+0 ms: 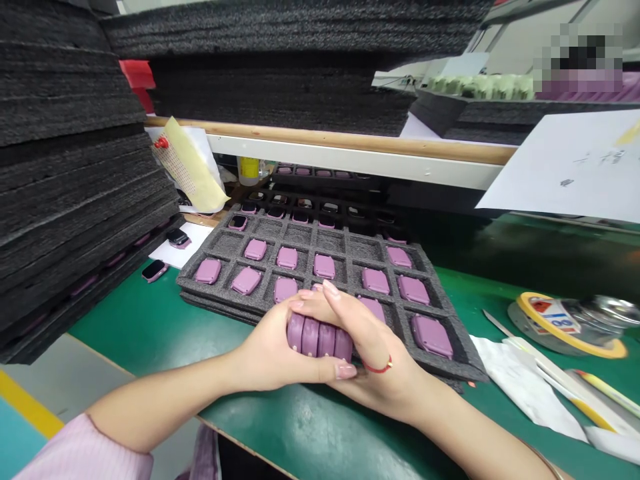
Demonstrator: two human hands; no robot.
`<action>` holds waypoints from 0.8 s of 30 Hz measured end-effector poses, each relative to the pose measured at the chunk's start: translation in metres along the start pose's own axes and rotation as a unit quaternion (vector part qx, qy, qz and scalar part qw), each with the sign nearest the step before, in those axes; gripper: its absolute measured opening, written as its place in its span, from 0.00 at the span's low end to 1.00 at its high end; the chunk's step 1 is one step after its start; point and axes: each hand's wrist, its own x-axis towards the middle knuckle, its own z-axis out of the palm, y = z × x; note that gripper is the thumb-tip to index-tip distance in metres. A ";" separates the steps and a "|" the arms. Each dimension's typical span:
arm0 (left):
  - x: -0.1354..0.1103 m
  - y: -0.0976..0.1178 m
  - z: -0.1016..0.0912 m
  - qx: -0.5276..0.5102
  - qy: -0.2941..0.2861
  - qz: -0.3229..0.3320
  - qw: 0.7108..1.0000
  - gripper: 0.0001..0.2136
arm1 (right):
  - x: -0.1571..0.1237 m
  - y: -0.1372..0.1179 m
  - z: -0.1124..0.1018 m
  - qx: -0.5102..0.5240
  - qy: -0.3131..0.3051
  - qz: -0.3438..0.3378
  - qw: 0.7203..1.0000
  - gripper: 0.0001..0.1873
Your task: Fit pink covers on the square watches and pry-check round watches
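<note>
Both my hands are wrapped around a short row of purple watch cases [319, 339], pressed side by side. My left hand [273, 343] cups the row from the left and below, its thumb stretched along the near side. Over the top and right end lies my right hand [365, 340], with a red string bracelet at the wrist. Just beyond them sits a black foam tray [340, 248], its square pockets holding several purple watch cases [375, 281]. A few pockets in its middle row hold nothing. My hands hide part of the tray's near edge.
Tall stacks of black foam trays [75, 133] stand at left and on the shelf [350, 150]. Loose watches [155, 270] lie left on the green table [125, 333]. At right are a metal-topped bottle [613, 312], a tape roll [525, 307], white cloth [525, 387] and tools.
</note>
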 end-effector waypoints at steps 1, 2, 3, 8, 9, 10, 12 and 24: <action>-0.001 0.001 0.000 0.004 0.007 0.001 1.000 0.24 | 0.001 -0.001 -0.003 0.023 0.004 0.015 1.000 0.53; -0.002 0.001 0.000 0.003 0.015 0.001 1.000 0.26 | 0.001 -0.003 -0.005 0.055 0.014 0.039 0.998 0.55; -0.003 0.002 0.000 0.000 0.026 -0.001 1.000 0.26 | 0.002 -0.005 -0.007 0.091 0.032 0.067 0.993 0.55; -0.004 0.002 -0.001 0.026 0.049 0.030 0.998 0.23 | 0.001 -0.006 -0.008 0.209 0.138 0.194 0.948 0.32; -0.004 0.002 -0.002 0.048 0.050 0.043 0.997 0.23 | 0.001 -0.005 -0.007 0.219 0.145 0.210 0.942 0.30; -0.005 0.002 -0.002 0.073 0.052 0.055 0.994 0.23 | 0.001 -0.004 -0.006 0.227 0.145 0.222 0.937 0.30; -0.005 0.002 -0.003 0.119 0.054 0.075 0.989 0.23 | 0.002 -0.003 -0.004 0.242 0.140 0.233 0.932 0.29; -0.008 -0.007 -0.009 0.174 0.003 0.173 0.969 0.20 | 0.005 0.005 -0.007 0.306 0.063 0.350 0.883 0.33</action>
